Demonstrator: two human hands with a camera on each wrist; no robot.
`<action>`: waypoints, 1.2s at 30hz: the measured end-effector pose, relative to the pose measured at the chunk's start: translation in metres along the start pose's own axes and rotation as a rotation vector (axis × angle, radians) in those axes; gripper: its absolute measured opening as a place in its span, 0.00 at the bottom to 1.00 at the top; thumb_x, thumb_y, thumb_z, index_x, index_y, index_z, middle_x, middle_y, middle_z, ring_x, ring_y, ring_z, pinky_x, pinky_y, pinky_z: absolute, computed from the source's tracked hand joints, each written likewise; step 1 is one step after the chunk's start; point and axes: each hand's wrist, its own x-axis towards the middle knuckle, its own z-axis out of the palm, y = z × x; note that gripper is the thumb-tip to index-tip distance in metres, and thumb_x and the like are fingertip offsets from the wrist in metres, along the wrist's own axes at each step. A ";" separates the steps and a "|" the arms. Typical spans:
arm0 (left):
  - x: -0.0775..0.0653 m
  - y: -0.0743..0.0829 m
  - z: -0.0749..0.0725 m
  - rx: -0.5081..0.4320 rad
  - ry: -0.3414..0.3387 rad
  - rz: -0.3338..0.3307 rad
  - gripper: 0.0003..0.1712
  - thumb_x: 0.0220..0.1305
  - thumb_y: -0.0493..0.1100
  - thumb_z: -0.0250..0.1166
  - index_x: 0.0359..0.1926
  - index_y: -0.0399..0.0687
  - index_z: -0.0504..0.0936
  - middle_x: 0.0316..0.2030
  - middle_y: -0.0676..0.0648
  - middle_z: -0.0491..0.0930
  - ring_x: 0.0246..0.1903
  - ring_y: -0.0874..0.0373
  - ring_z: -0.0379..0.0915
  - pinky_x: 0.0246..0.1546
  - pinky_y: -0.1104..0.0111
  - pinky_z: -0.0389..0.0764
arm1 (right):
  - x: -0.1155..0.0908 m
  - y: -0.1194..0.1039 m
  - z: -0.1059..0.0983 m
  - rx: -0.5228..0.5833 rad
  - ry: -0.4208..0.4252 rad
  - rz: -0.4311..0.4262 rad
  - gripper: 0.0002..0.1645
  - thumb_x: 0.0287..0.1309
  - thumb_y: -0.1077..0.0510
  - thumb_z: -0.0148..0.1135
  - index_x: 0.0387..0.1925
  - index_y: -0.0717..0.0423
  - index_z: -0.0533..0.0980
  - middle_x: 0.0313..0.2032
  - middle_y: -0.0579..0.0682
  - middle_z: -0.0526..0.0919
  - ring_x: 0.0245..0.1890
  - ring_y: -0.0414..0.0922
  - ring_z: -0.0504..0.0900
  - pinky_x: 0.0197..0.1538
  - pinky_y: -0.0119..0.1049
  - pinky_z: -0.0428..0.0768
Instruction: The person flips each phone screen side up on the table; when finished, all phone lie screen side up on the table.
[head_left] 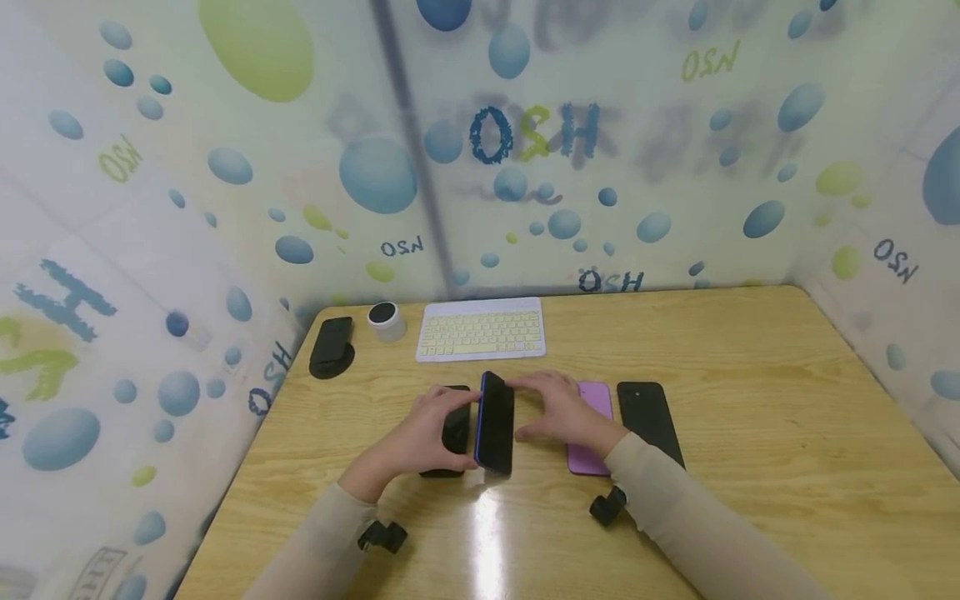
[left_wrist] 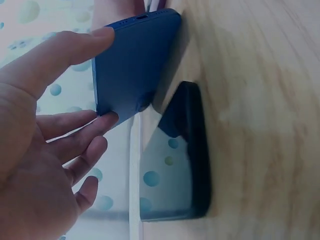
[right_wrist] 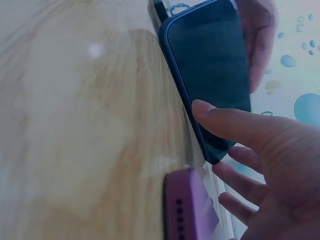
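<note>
A blue smartphone (head_left: 496,425) with a dark screen stands tilted on its long side near the middle of the wooden table. My left hand (head_left: 427,429) holds it by the edges, thumb at the near end and fingertips at the far end; the left wrist view shows its blue back (left_wrist: 132,62). To its right, my right hand (head_left: 562,408) has spread, relaxed fingers, with the index fingertip close to the phone's far corner; contact is unclear. Beneath my left hand lies a black phone (head_left: 456,429). A purple phone (head_left: 596,400) lies partly under my right hand.
Another black phone (head_left: 648,417) lies right of the purple one, partly behind my right forearm. Farther back are a white keyboard (head_left: 482,329), a small white cylinder (head_left: 387,322) with a black top, and a dark device on a round base (head_left: 332,347). Printed fabric walls surround the table (head_left: 765,400).
</note>
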 end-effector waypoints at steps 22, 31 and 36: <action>0.019 0.006 0.034 0.219 -0.031 -0.073 0.60 0.38 0.58 0.86 0.72 0.43 0.71 0.68 0.44 0.75 0.63 0.47 0.63 0.56 0.49 0.63 | -0.009 0.023 -0.026 -0.090 -0.037 -0.052 0.50 0.42 0.44 0.85 0.68 0.51 0.77 0.67 0.52 0.77 0.72 0.56 0.69 0.73 0.73 0.42; 0.022 0.007 0.038 0.264 -0.040 -0.089 0.59 0.38 0.62 0.85 0.71 0.44 0.74 0.68 0.47 0.74 0.62 0.49 0.62 0.55 0.52 0.63 | -0.009 0.025 -0.028 -0.091 -0.040 -0.057 0.49 0.41 0.44 0.85 0.67 0.50 0.78 0.66 0.50 0.78 0.71 0.56 0.70 0.72 0.74 0.41; 0.022 0.009 0.037 0.298 -0.064 -0.091 0.57 0.40 0.63 0.83 0.71 0.45 0.74 0.68 0.47 0.73 0.64 0.49 0.61 0.56 0.52 0.62 | -0.009 0.024 -0.029 -0.108 -0.041 -0.049 0.50 0.41 0.43 0.85 0.67 0.50 0.77 0.67 0.50 0.77 0.72 0.56 0.69 0.72 0.73 0.41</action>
